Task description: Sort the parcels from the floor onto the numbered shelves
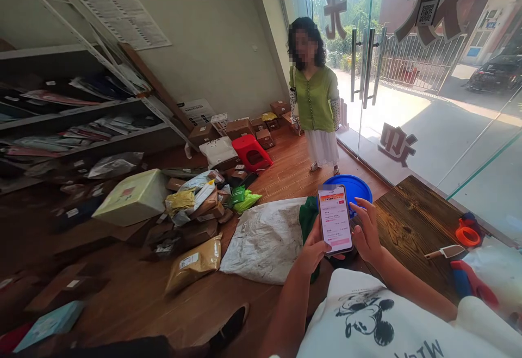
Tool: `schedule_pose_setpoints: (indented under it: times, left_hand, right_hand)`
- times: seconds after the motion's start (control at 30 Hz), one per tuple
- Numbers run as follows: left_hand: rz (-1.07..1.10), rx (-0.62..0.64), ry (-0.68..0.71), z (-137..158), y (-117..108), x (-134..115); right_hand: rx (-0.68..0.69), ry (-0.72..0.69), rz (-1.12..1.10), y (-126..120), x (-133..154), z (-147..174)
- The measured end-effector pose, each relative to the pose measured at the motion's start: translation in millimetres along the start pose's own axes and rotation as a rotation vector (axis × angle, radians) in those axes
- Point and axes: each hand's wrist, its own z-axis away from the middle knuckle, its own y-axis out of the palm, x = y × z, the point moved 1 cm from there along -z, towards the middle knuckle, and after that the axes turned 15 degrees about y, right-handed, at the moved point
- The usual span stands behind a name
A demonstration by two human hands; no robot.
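A smartphone [335, 221] with a lit screen is held upright in my left hand [313, 246], whose thumb lies along the lower left edge of the screen. Lines of text and an orange banner show on the screen, too small to read. Just right of the phone, my right hand [366, 233] is raised with its fingers apart and nothing in it. Behind the phone stands a blue basin [359, 185], partly covered by it. A large dirty white sack [265, 241] and dark green cloth [309, 219] lie left of my hands.
Parcels, including a yellow foam box [130, 197] and a tan mailer [196, 260], cover the left floor near shelves [61, 110]. A red stool [250, 153] lies tipped. A person [314, 97] stands by the glass doors [362, 64]. A knife [446, 251] rests on the wooden table [403, 233].
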Motion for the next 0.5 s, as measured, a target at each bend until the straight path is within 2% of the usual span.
schedule_pose_setpoints:
  times: [0.3, 0.5]
  left_hand:
    - [-0.031, 0.015, 0.012, 2.4, -3.2, 1.1]
    - [-0.026, 0.052, 0.012, 1.2, -4.1, 2.8]
  right_hand:
    - [0.054, 0.063, -0.14, 6.2, -7.4, 4.1]
    - [0.107, 0.25, -0.295, 14.2, -11.9, 6.2]
